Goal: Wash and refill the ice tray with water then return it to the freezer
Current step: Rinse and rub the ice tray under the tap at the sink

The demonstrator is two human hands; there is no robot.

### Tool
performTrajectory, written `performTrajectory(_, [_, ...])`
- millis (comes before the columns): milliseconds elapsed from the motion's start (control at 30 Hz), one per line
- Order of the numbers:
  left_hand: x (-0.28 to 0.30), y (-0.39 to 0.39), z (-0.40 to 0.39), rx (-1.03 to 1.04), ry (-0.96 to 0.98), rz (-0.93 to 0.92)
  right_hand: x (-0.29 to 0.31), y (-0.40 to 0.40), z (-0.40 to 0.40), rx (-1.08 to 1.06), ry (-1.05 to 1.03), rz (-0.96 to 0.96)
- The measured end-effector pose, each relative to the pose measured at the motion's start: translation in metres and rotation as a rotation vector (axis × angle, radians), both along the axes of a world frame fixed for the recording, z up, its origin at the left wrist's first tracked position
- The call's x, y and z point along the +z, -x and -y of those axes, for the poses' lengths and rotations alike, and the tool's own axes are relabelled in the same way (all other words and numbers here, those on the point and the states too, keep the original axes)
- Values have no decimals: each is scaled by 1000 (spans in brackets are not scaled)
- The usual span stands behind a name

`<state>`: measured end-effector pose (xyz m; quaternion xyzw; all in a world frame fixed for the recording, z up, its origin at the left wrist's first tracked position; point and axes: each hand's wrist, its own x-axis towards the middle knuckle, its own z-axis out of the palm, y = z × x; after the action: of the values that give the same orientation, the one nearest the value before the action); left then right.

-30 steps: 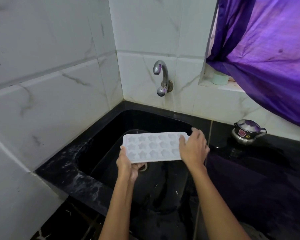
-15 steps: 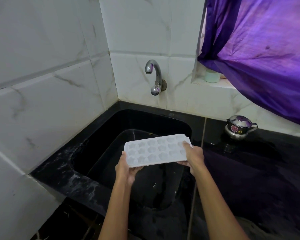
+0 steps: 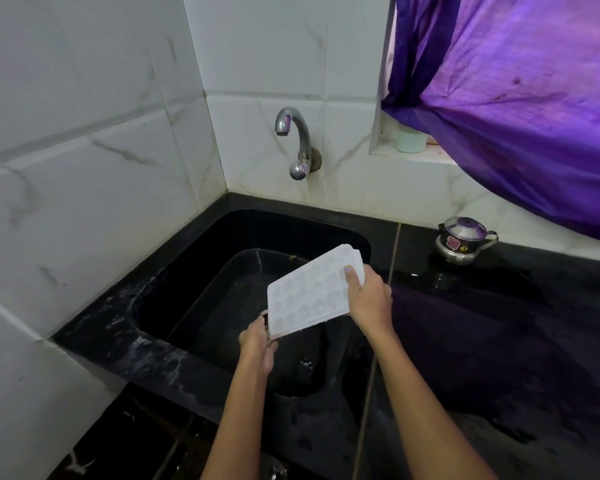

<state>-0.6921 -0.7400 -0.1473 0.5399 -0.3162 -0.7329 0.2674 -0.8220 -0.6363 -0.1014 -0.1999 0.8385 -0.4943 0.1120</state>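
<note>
Ice tray point(image 3: 314, 292), white with star-shaped pockets, hangs tilted over my black sink point(image 3: 194, 271), its far end raised toward one o'clock and its near corner dipping toward seven. Reading from the left: the marbled wall tiles point(image 3: 84, 168) fill nine o'clock, then the sink basin, which seems to hold only a wet sheen and a few specks near its back wall; I cannot tell whether any water stands in it. My left hand point(image 3: 258, 344) comes in at six o'clock and pinches the tray's low near corner from beneath. Above the basin at twelve o'clock the curved tap point(image 3: 297, 143) shows no stream. The pockets look empty as far as I can make out. My right hand point(image 3: 369, 299) clamps the tray's right edge, thumb on top. Further right, at three o'clock, a small steel pot point(image 3: 463, 240) with its lid on stands on the black counter point(image 3: 499, 341); its contents are hidden. A pale cup point(image 3: 411, 140) sits on the window ledge beneath the purple curtain point(image 3: 516, 116). I judge this as the rinse-and-drain step: next I would need one hand freed to open the tap, then level the tray beneath the spout.
</note>
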Motion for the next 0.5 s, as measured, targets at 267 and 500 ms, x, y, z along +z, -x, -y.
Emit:
performTrajectory(267, [1, 6, -26, -40, -76, -44, -2, -26, -4, 191, -86, -166])
performTrajectory(500, [-3, 2, -45, -40, -34, -51, -7, -44, -14, 340, -196, -324])
